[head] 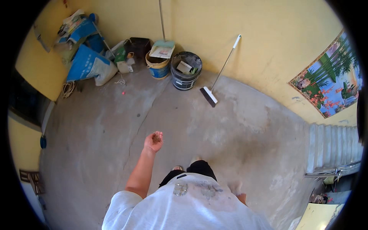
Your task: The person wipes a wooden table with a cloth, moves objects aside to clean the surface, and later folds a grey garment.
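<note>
My left hand (151, 143) is held out in front of me over the concrete floor (172, 123), its fingers curled around a small clump of brown fibrous debris (156, 138). Thin strands stick out past the fingers. Low at my right side, my right hand (236, 188) is blurred by motion, so its fingers and anything in them cannot be made out. Ahead by the yellow wall stand a black bucket (184, 83) with a pale box inside and a smaller bucket (159, 72) with a dustpan (163, 49) resting on top.
A push broom (222, 69) leans on the wall, bristles on the floor. Blue-and-white sacks (92, 64) are heaped at the far left near coiled rope (68, 89). Stairs (330, 146) rise at the right, below a landscape poster (327, 83). A doorway (27, 97) lies at left.
</note>
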Tool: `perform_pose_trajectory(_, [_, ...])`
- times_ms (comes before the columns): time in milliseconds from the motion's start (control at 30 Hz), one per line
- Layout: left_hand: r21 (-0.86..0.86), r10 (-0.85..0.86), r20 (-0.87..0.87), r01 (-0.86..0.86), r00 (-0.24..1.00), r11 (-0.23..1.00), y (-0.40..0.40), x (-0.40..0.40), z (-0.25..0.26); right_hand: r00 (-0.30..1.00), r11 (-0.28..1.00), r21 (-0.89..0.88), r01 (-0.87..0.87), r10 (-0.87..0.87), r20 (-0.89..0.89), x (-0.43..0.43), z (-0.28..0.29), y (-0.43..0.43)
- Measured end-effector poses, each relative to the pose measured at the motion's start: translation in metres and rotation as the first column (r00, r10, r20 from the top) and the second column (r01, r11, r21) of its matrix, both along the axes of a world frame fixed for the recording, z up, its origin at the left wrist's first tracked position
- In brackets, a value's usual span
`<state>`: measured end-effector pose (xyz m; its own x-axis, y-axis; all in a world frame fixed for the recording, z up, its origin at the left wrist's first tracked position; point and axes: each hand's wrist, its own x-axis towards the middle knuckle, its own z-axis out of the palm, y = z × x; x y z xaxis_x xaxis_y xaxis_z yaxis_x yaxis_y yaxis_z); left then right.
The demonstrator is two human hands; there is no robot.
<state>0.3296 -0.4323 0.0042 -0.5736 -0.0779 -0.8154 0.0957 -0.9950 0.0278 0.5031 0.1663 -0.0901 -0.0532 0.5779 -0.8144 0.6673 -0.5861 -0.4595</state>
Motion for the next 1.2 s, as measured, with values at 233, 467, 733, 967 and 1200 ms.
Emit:
perform_pose_trajectory(233, [0.001, 0.032, 0.073, -0.032, 0.997, 0.999, -0.019, -0.139, -0.024, 1.0, 0.989, -0.147, -0.007, 0.004, -0.02, -0.109, -0.006, -0.026])
perform_pose_trajectory(467, [0.03, 0.034, 0.135, -0.038, 0.99, 0.999, -0.038, -0.302, -0.024, 0.818, 0.956, -0.289, -0.055, -0.123, -0.561, -0.46, 0.021, -0.113])
perform_pose_trajectory(733, [-0.065, -0.17, -0.052, 0.166, 0.984, 0.984, -0.07, -0.56, 0.02, 0.743, 0.966, -0.204, -0.159, -0.019, -0.669, -0.619, 0.145, -0.259])
perform_pose_trajectory(967, [-0.555, -0.441, 0.737, 0.831, 0.513, 0.039, -0.099, -0.67, -0.062, 0.786, 0.955, -0.294, 0.04, -0.211, -0.581, -0.596, 0.15, -0.292])
perform_pose_trajectory(1200, [-0.366, -0.688, 0.723, 0.809, -0.064, -0.46, -0.111, -0.682, -0.118, 0.602, 0.893, -0.343, 0.29, -0.449, -0.661, -0.61, 0.187, -0.325])
